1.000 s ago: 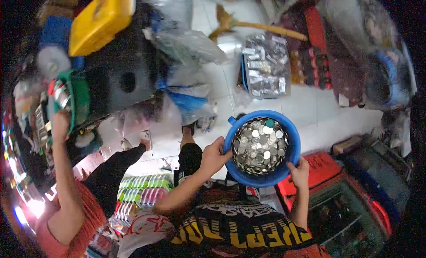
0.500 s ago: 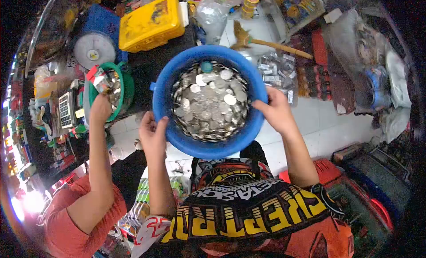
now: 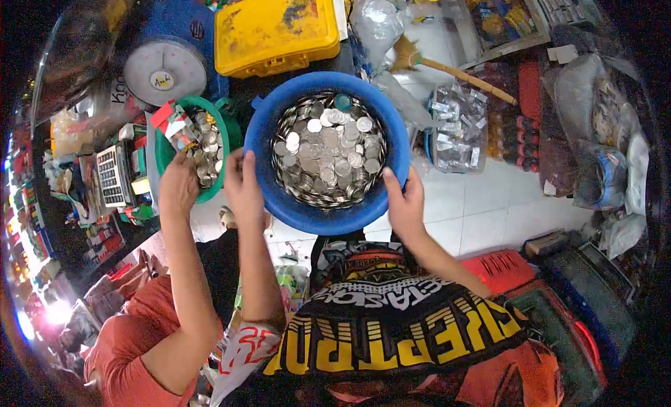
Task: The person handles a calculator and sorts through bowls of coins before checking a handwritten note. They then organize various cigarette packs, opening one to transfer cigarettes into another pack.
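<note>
A round blue basin (image 3: 255, 117), heaped with silver coins (image 3: 328, 152), is held up in front of me between both hands. My left hand (image 3: 244, 189) grips its left rim, thumb on the edge and fingers curled on the outside. On the lower right rim, my right hand (image 3: 407, 204) is closed with the thumb over the edge; its other fingers are partly hidden underneath. A small teal round object (image 3: 342, 102) lies at the far side of the coins.
Left of me, a co-worker's hand (image 3: 180, 187) reaches into a green basket (image 3: 231, 138) of coins and a red-and-white packet. Behind stand a dial scale (image 3: 164, 71) and a yellow case (image 3: 276, 29). A calculator (image 3: 112, 175), a broom (image 3: 461, 75) and a tub of small packets (image 3: 458, 127) lie around.
The basin has turned clockwise, its side tab moving from left to upper left. My right hand has shifted down along the rim with it. The view has moved, showing more of the green basket.
</note>
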`<state>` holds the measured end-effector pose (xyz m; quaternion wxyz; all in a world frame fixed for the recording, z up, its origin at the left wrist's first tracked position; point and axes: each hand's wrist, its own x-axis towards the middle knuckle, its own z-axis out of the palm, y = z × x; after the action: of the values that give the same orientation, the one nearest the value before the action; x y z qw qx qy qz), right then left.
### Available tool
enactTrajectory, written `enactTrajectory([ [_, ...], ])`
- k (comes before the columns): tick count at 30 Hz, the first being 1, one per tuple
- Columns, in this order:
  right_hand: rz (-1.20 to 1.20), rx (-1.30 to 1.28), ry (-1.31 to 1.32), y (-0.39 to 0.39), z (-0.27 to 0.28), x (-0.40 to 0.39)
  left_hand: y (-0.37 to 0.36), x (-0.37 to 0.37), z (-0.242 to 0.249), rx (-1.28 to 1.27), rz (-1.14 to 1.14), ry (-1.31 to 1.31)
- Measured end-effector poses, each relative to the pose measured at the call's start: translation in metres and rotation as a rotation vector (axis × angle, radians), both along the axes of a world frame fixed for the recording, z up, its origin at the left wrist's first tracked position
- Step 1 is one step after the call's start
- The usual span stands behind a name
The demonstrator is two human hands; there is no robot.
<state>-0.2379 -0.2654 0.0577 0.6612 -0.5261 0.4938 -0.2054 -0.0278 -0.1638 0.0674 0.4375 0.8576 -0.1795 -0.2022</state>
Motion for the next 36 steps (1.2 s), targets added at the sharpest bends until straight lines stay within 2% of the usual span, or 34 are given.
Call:
enactTrajectory([
  [2, -0.323, -0.203, -0.063, 0.012, -0.007, 0.012, 0.022, -0.024, -0.041, -0.354, 0.305, 0.127],
  [4, -0.315, -0.3, -0.055, 0.013, -0.009, 0.016, 0.024, -0.073, -0.031, -0.384, 0.373, 0.031],
  [6, -0.345, -0.323, -0.056, 0.013, -0.006, 0.018, 0.018, -0.079, -0.027, -0.621, 0.537, 0.305],
  [10, -0.32, -0.304, -0.09, 0.014, -0.014, 0.021, 0.01, -0.067, -0.02, -0.583, 0.484, 0.269],
  [12, -0.28, -0.349, -0.003, 0.015, -0.015, 0.029, 0.009, -0.05, -0.023, -0.542, 0.474, 0.195],
  [14, -0.261, -0.445, -0.068, 0.012, -0.017, 0.041, 0.007, -0.034, -0.024, -0.547, 0.43, 0.195],
  [16, -0.23, -0.407, -0.036, 0.008, -0.006, 0.051, 0.004, -0.021, -0.025, -0.554, 0.432, 0.152],
  [18, -0.216, -0.52, -0.027, 0.0, -0.009, 0.063, 0.002, -0.012, -0.028, -0.554, 0.45, 0.134],
  [22, -0.172, -0.316, -0.084, -0.011, -0.002, 0.071, -0.004, -0.01, -0.029, -0.701, 0.492, 0.21],
  [24, -0.152, -0.334, -0.067, -0.017, -0.004, 0.069, -0.005, -0.009, -0.033, -0.72, 0.5, 0.215],
  [26, -0.026, -0.496, 0.031, -0.024, -0.01, 0.063, -0.005, -0.01, -0.034, -0.741, 0.506, 0.215],
  [27, -0.024, -0.377, 0.022, -0.028, -0.007, 0.059, -0.006, -0.011, -0.031, -0.737, 0.502, 0.209],
  [28, -0.024, -0.379, 0.019, -0.033, 0.001, 0.057, -0.008, -0.013, -0.028, -0.734, 0.499, 0.202],
  [30, -0.147, -0.846, 0.067, -0.046, 0.024, 0.057, -0.007, -0.017, -0.022, -0.727, 0.526, 0.262],
  [31, -0.143, -0.85, 0.07, -0.054, 0.037, 0.061, -0.007, -0.022, -0.021, -0.714, 0.553, 0.326],
  [33, 0.356, -1.28, 0.194, -0.072, 0.056, 0.069, -0.006, -0.039, -0.028, -0.776, 0.609, 0.388],
  [34, 0.352, -1.284, 0.198, -0.076, 0.054, 0.078, -0.008, -0.049, -0.029, -0.835, 0.665, 0.445],
  [36, 0.709, -1.57, 0.269, -0.08, 0.049, 0.105, -0.015, -0.061, -0.024, -0.81, 0.668, 0.405],
])
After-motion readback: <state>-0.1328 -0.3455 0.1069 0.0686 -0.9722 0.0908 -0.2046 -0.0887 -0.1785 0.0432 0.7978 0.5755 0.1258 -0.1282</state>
